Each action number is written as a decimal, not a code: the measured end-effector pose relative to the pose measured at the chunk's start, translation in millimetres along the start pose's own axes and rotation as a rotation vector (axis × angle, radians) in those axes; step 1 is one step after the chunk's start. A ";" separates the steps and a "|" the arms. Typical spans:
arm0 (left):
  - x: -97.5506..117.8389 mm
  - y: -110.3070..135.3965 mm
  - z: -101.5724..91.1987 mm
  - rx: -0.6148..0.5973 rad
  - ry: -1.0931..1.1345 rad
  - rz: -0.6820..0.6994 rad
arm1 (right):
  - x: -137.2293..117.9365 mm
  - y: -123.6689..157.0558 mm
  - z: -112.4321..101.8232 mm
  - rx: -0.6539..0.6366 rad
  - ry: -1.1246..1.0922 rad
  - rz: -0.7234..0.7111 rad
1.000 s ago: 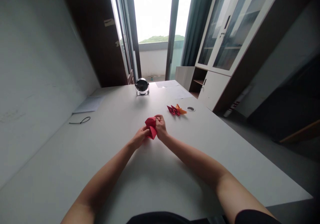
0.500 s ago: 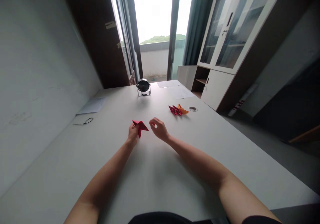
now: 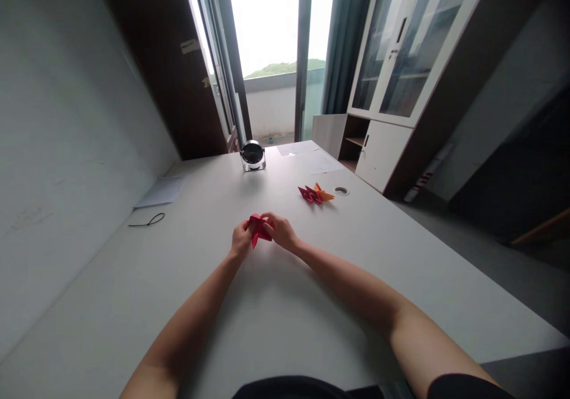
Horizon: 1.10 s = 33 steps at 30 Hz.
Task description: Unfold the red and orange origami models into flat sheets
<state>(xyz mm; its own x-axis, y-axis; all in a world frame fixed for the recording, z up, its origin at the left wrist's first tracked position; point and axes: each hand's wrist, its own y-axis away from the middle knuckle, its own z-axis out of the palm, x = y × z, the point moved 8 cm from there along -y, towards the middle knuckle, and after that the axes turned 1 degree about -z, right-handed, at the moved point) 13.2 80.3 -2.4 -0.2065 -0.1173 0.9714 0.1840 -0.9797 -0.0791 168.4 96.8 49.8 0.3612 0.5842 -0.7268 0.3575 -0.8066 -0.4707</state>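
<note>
Since the frame half a second earlier, the right hand [image 3: 280, 233] has been brought back to the pointed, folded red paper piece [image 3: 260, 233], which has been shifted slightly rightward. Near the centre of the frame, its left side is held by the left hand [image 3: 241, 237], with the fingers curled closed around it. Over its right side the right hand's fingers are half bent and laid on the paper; whether it is pinched cannot be told. Folds are probably best worked with light fingertip pressure, the left grip being kept steady so that the points are not crumpled.

On the matte white tabletop [image 3: 209, 203], thin white paper sheets [image 3: 161, 191] and a looped black cord [image 3: 149, 221] are seen at left, a round black-and-silver device on a stand [image 3: 253, 155] at upper centre, then folded red paper shapes [image 3: 307, 195] beside a folded orange paper shape [image 3: 324, 193], right of centre. The room is bounded by a plain grey wall [image 3: 62, 120] at left, a bright glass door [image 3: 267, 25] at top and a white glass-fronted cabinet [image 3: 401, 60] at upper right.
</note>
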 end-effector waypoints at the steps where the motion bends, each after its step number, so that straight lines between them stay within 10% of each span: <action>1: -0.2 -1.0 -1.2 0.004 -0.013 -0.002 | 1.9 0.1 -0.4 0.006 -0.016 0.020; 21: -7.8 -6.5 -15.3 0.166 0.026 -0.123 | -20.0 1.8 -1.2 0.021 0.033 -0.273; 33: -9.3 -11.8 -11.7 0.131 0.391 -0.201 | 46.4 -9.8 -2.4 0.206 -0.332 0.178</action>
<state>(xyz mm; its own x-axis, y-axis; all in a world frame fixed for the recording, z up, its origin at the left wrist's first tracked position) 1.7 91.0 -13.1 -0.5931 -0.0038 0.8051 0.2182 -0.9633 0.1562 183.8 132.0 21.9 0.0930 0.4006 -0.9115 0.1230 -0.9131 -0.3888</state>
